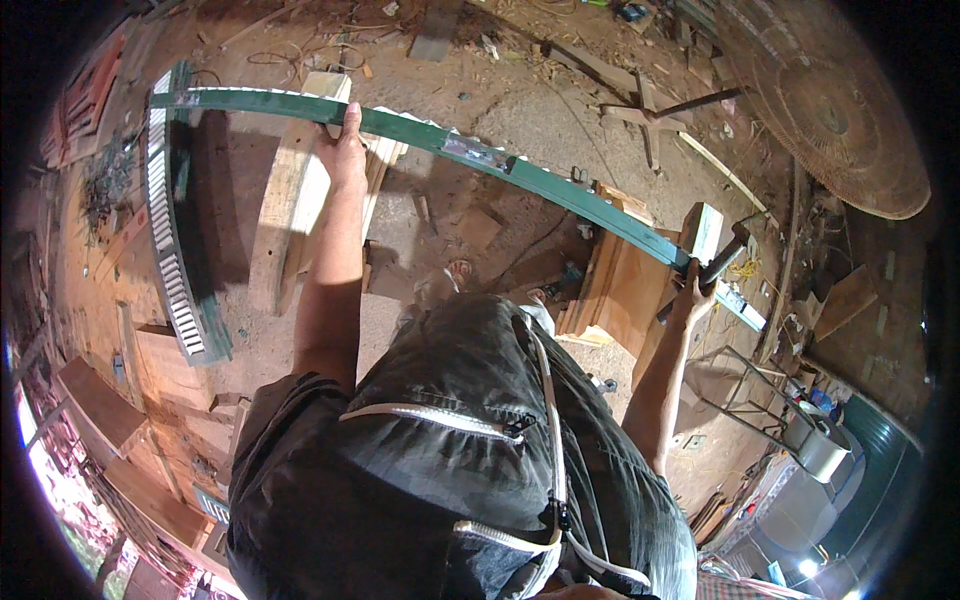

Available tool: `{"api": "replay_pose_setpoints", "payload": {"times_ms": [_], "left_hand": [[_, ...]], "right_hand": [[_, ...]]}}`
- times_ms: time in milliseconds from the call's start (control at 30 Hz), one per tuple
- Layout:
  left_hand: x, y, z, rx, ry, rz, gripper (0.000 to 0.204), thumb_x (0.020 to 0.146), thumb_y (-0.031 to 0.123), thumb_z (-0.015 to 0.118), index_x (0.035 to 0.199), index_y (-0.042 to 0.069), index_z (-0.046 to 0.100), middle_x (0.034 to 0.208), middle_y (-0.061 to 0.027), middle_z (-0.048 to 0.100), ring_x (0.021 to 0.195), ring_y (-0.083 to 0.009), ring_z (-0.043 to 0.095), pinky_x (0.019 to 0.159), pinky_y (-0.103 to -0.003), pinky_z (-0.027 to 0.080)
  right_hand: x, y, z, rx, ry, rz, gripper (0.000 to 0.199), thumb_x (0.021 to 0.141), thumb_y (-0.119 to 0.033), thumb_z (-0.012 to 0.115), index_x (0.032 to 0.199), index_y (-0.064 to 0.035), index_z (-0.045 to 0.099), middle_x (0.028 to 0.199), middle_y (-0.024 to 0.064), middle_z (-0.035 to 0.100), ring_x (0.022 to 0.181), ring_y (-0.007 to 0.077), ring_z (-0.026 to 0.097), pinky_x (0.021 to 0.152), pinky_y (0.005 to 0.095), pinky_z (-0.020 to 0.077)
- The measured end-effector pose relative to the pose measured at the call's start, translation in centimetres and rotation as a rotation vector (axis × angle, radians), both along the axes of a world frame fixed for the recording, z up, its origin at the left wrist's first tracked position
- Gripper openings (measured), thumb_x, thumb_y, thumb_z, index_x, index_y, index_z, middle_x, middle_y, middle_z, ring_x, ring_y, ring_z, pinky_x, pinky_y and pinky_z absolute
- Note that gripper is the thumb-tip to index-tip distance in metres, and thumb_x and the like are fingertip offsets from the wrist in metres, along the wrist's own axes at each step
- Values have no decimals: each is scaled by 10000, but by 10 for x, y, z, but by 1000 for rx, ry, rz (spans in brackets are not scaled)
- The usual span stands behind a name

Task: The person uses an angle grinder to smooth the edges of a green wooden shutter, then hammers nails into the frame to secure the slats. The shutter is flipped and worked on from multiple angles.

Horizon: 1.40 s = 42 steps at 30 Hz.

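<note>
A long green frame bar (420, 133) with a pale, toothed edge runs across in front of me, sloping down to the right. At its left end it meets a second green bar (185, 250) with a row of white slats or notches, forming a corner. My left hand (345, 150) is closed round the long bar, thumb on top and fingers mostly hidden beneath. Near the bar's right end, my right hand (697, 293) is closed on a hammer (724, 255), its dark head pointing up and right. That hand also lies against the bar; its exact grip is partly hidden.
Wooden beams (278, 220) stand under the bar on the left, and stacked boards (612, 285) with a wooden block (702, 230) on the right. A large round woven-looking fan guard (835, 120) is far right. A metal rack (745, 395) stands lower right. Scraps litter the floor.
</note>
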<state>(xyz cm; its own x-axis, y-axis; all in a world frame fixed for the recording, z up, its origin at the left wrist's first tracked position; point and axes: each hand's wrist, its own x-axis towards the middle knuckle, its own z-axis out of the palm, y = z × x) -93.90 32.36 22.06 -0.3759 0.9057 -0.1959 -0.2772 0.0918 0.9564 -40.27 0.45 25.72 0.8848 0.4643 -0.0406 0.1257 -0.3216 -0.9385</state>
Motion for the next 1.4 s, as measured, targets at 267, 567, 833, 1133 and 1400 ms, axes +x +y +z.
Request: {"api": "replay_pose_setpoints", "payload": {"times_ms": [267,567,833,1133,1400], "left_hand": [[-10,5,-19,-33,70,-40,1049,909,379,842,1688,206,161,1710,-75,264,1534,-361,332,1108,-767,373],[-9,4,-17,-40,32,-59,1063,924,360,827,1695,208,111,1700,-78,271,1539,-362,327,1139,-789,306],[-9,1,-11,-70,62,-57,1114,904,396,841,1698,208,83,1744,-84,170,1564,-370,265,1134,-749,367],[-8,4,-18,-35,92,-36,1114,881,420,860,1694,203,129,1716,-92,244,1528,-372,329,1109,-725,401],[6,-9,2,5,-60,111,775,908,214,858,1521,-17,443,1332,-128,642,1181,-179,607,1055,-318,472]], "right_hand": [[4,-1,-7,46,-71,11,332,950,-275,817,1108,-35,649,854,34,700,604,97,646,545,248,527],[-1,1,-4,70,-88,9,333,956,-271,811,1114,-33,642,860,31,698,598,89,638,532,240,516],[-4,0,0,39,-82,19,323,958,-256,804,1120,-36,632,865,32,703,604,85,654,526,231,521],[-5,2,1,38,-71,4,308,956,-256,807,1106,-50,633,855,16,693,620,88,641,546,249,520],[13,-1,-10,-11,-63,50,406,965,-287,797,1255,-48,643,1087,61,695,888,147,676,647,292,569]]}}
